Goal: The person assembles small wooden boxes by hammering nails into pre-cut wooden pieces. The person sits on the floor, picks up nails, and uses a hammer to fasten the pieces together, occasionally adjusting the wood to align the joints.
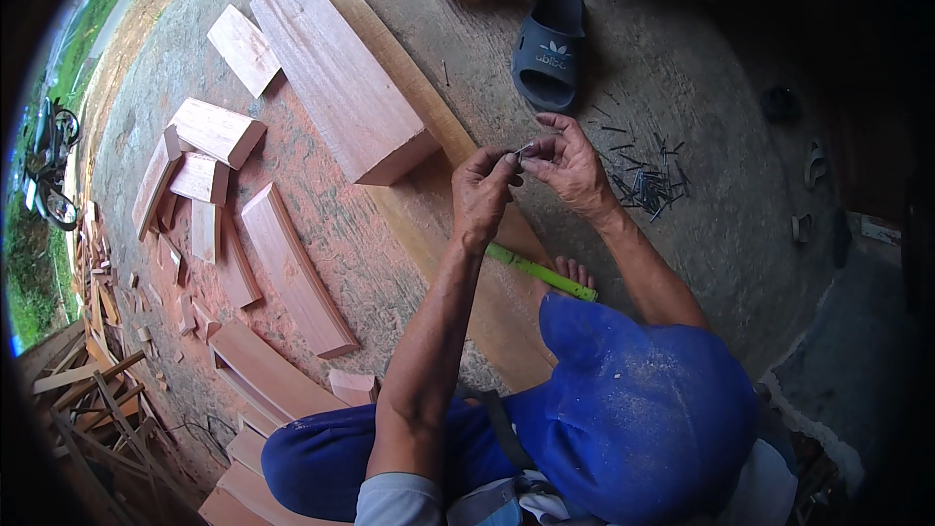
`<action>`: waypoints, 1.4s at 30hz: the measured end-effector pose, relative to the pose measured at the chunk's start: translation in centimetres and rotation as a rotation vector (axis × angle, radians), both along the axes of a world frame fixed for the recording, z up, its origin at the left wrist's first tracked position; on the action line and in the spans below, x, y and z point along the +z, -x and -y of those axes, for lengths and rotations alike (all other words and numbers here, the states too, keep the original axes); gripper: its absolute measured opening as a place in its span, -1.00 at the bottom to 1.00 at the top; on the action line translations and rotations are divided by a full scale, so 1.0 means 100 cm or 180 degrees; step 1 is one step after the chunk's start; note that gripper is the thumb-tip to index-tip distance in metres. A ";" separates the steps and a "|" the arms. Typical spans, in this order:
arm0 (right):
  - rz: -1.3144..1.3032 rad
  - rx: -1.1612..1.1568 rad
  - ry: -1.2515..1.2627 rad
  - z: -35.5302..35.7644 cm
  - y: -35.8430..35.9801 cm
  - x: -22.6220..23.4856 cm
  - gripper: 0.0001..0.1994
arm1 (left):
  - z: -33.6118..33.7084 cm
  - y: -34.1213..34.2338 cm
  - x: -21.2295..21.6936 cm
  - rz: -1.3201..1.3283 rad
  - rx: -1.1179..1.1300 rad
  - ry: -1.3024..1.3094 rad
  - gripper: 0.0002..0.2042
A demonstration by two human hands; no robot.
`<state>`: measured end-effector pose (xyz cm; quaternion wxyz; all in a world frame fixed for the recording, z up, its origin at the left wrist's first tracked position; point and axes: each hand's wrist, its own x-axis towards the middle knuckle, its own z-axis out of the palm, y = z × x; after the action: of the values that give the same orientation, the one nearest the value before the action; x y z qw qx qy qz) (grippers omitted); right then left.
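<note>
The left hand and right hand pinch a thin, nail-like piece between them — at one o'clock from the view's middle — where a slackened fingertip could drop it toward the plank.

Mid-frame, we can't tell what tiny thing the hands pinch. The top edge cuts off the long board.

The only printing you can make out is on the dark grey slide sandal ahead of you, whose broad upper carries one short line of small white lettering, set just below a white leaf-shaped emblem, both pale against the dark material.
</note>
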<state>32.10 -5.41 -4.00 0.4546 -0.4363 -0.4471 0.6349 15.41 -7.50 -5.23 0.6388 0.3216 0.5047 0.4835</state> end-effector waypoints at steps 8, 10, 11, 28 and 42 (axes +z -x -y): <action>-0.0332 -0.0201 0.0228 -0.001 0.000 -0.005 -0.53 | 0.004 -0.006 -0.001 -0.0052 0.0042 0.0005 -0.86; -0.0306 -0.0205 0.0244 -0.001 0.000 -0.008 -0.55 | 0.004 -0.006 -0.003 -0.0071 0.0008 -0.0022 -0.86; -0.0293 -0.0206 0.0253 -0.002 0.001 -0.009 -0.55 | 0.004 -0.006 -0.003 -0.0090 -0.0012 -0.0046 -0.86; 0.0768 -0.0009 0.0230 0.007 -0.010 -0.015 -0.67 | 0.000 -0.009 -0.014 -0.0646 -0.0057 0.0341 -0.83; 0.3732 -0.0600 -0.0445 0.030 -0.126 -0.049 -0.80 | -0.006 -0.018 -0.014 -0.0519 -0.0165 0.0214 -0.61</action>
<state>44.73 -8.41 -8.88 0.2141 -0.7208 -0.6235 0.2142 17.20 -6.91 -6.66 0.6183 0.3512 0.5626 0.4218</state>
